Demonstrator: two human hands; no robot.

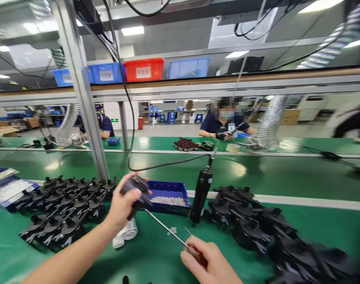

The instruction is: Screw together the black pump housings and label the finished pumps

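Observation:
My left hand (122,203) grips a black plastic part (138,191), held up off the green bench and blurred by motion. My right hand (209,258) is closed round the dark handle of a screwdriver (165,227). Its long metal shaft slants up and left, and the tip ends at or just under the black part; contact cannot be made out. A second thin pointed tip (188,231) sticks out by my right fingers, its kind unclear. Small clear pieces (172,230) lie on the bench behind the shaft. White rolled material (126,232) rests below my left wrist.
A black electric screwdriver (201,195) hangs by its cable beside a blue bin (168,187) of small metal pieces. Black assemblies stand in rows at left (70,201) and right (251,228). A metal post (85,98) rises at left. Across the bench sits a co-worker (223,122).

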